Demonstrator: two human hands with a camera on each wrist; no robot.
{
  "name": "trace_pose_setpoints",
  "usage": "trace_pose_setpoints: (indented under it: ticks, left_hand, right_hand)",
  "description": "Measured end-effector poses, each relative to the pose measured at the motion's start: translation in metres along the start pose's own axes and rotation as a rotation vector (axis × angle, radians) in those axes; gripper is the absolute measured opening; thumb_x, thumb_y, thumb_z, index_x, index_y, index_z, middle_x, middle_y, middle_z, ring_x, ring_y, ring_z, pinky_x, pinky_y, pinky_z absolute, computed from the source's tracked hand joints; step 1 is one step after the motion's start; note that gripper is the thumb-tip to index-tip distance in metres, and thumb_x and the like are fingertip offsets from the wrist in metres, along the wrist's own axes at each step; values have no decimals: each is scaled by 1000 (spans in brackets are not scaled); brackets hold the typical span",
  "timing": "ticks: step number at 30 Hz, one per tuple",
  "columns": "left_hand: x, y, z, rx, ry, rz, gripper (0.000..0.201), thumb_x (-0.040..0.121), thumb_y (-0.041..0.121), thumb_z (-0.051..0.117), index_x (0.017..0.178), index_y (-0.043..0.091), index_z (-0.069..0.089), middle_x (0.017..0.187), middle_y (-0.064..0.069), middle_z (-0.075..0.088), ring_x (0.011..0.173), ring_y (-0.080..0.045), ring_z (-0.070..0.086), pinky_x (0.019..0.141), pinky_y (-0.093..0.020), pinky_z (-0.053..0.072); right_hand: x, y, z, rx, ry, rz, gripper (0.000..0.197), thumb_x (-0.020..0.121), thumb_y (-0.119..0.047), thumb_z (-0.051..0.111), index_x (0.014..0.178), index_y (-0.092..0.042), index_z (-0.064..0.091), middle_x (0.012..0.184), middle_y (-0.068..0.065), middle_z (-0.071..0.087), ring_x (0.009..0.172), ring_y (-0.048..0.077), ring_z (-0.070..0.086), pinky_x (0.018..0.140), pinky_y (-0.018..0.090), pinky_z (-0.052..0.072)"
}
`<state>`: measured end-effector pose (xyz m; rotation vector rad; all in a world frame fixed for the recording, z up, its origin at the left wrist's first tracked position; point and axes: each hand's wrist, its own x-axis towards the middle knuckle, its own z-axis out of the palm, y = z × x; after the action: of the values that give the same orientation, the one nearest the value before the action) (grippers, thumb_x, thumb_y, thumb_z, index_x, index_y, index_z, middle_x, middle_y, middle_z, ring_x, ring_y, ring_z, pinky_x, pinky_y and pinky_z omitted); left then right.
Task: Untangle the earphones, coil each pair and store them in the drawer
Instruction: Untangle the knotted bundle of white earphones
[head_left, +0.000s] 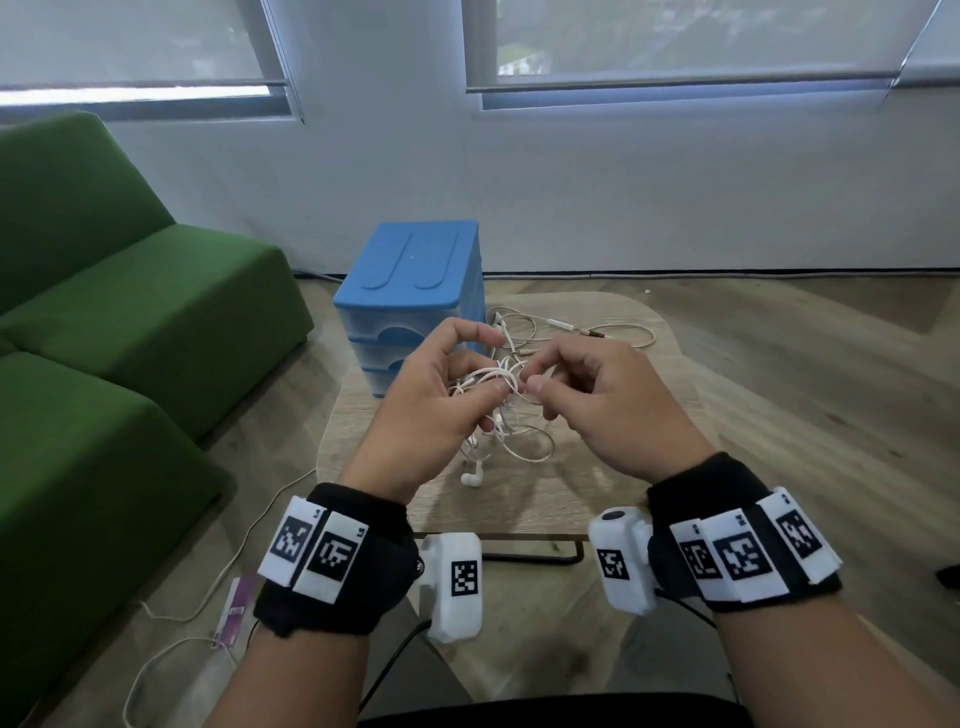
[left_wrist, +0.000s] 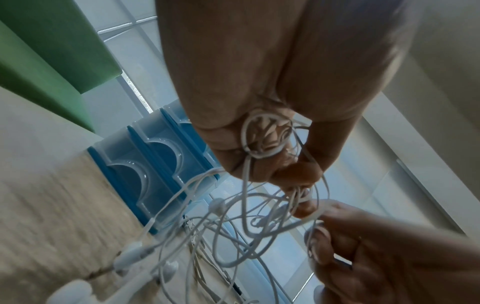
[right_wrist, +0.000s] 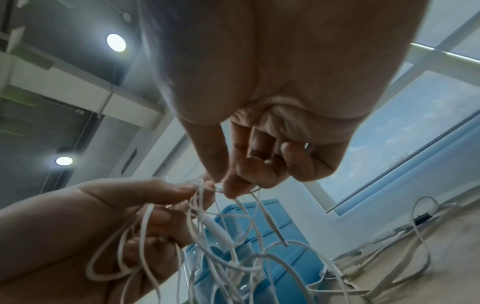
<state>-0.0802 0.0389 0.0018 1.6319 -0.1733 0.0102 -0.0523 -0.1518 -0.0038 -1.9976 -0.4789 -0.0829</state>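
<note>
A tangle of white earphones (head_left: 498, 410) hangs between my hands above the small wooden table (head_left: 613, 499). My left hand (head_left: 457, 384) grips a bunch of the cords, with loops round its fingers (left_wrist: 262, 142). Thumb and forefinger of my right hand (head_left: 540, 382) pinch a single strand (right_wrist: 233, 191) of the same tangle. An earbud (head_left: 471, 478) dangles down to the tabletop. A jack plug (right_wrist: 280, 236) hangs free. A second, cream-coloured pair (head_left: 571, 332) lies loose on the table behind. The blue drawer unit (head_left: 410, 291) stands at the table's far left, its drawers closed.
A green sofa (head_left: 104, 322) fills the left side. On the wooden floor at the lower left lies a white cable (head_left: 171, 618) beside a small purple packet (head_left: 236, 608). Beyond the table are a white wall and windows with blinds.
</note>
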Motion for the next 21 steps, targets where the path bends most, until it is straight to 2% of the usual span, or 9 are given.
trace_pose_setpoints:
  ticks: [2,4,6,8,12,14,16,19,21]
  left_hand:
    - [1,-1,0,34,4,6,30,94,2,71,118,16,61,85,-7,70,59,-10,57,57,-19,47]
    - [2,-3,0,54,19,7,29,94,2,72,117,17,62,83,-7,71,59,-11,59,57,-19,48]
    - [2,-3,0,69,41,9,29,93,3,74,116,17,63,82,-9,73,58,-12,61,55,-19,48]
    - [3,-2,2,88,58,10,29,92,4,75,116,18,65,83,-11,75,57,-13,62,54,-19,48]
    - [3,-5,3,172,90,2,21,93,9,75,110,21,71,81,-8,76,55,-13,61,52,-18,45]
    - [4,-7,2,194,122,-11,15,94,9,75,105,20,74,78,-1,74,54,-12,60,51,-19,45]
    - [4,-9,1,203,149,-22,13,94,8,74,102,19,77,77,3,73,54,-11,59,50,-18,45]
    - [4,-8,1,193,149,-25,12,94,6,74,98,17,79,71,3,70,54,-10,57,50,-18,44]
    - [5,-8,0,189,145,-35,13,94,7,74,97,18,79,66,6,68,54,-9,56,50,-20,44]
  right_hand:
    - [-2,-2,-2,8,-12,-32,9,92,-21,73,83,-20,77,68,0,70,63,16,61,63,30,49]
    - [-5,-5,-3,-22,-40,-63,10,89,-26,77,80,-20,77,69,-4,69,61,6,55,61,22,45]
    - [-4,-3,-4,-105,-42,-85,13,87,-24,79,76,-20,74,66,-7,66,61,6,55,61,20,43]
    - [-2,-2,-6,-139,-19,-94,15,88,-20,76,74,-20,71,67,-8,65,62,7,55,63,22,42]
    - [-1,-10,-15,20,81,-96,16,96,-14,67,80,-13,64,73,-6,60,67,6,51,65,18,42]
    - [0,-14,-21,158,132,-101,17,99,-12,61,83,-7,60,77,3,58,71,6,50,68,19,42]
    - [2,-16,-26,294,189,-75,17,100,-14,56,83,-11,58,83,6,64,76,4,55,70,18,42]
    - [5,-17,-30,422,241,-4,14,96,-25,52,82,-24,56,93,3,74,86,12,59,74,29,42]
    - [4,-17,-30,506,257,32,14,97,-27,49,84,-25,54,96,7,76,89,20,62,74,36,40]
